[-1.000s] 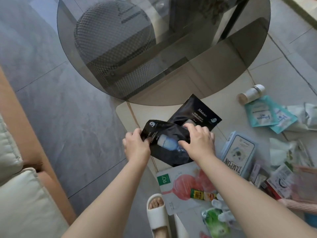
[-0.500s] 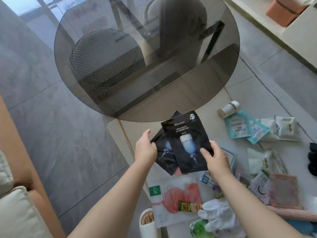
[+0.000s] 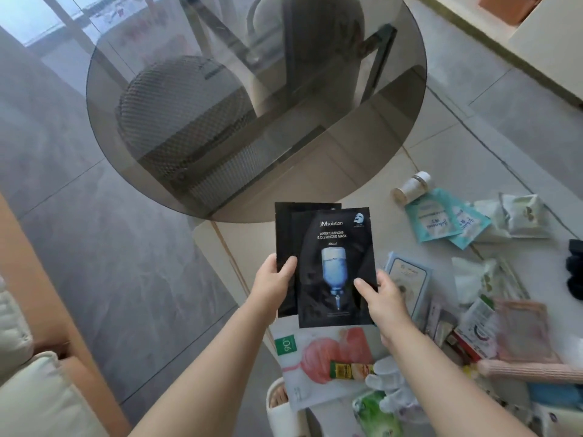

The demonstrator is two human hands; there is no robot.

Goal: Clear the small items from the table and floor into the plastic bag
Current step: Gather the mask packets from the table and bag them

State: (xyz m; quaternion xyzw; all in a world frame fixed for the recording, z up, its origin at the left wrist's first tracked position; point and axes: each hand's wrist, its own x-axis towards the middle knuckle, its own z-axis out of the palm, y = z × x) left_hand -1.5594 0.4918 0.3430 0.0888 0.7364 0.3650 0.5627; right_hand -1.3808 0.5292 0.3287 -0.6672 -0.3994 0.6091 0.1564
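Note:
Two black face-mask sachets are held upright in front of me, above the floor. The front black sachet (image 3: 334, 263) shows a blue bottle and white lettering. The second black sachet (image 3: 285, 231) sits behind it, offset to the left. My left hand (image 3: 274, 282) grips the left edges with the thumb on the front. My right hand (image 3: 378, 294) pinches the lower right edge of the front sachet. No plastic bag can be made out for certain.
A round smoked-glass table (image 3: 157, 171) stands ahead. Scattered on the floor are a pink-printed sachet (image 3: 318, 354), teal sachets (image 3: 435, 222), a small white bottle (image 3: 410, 187), a blue box (image 3: 410, 279) and several packets. A sofa (image 3: 38, 389) is at left, my slippered foot (image 3: 277, 402) below.
Both hands lifted the two black sachets off the floor and turned them upright, squaring them into a stack. The view tilted up toward the table.

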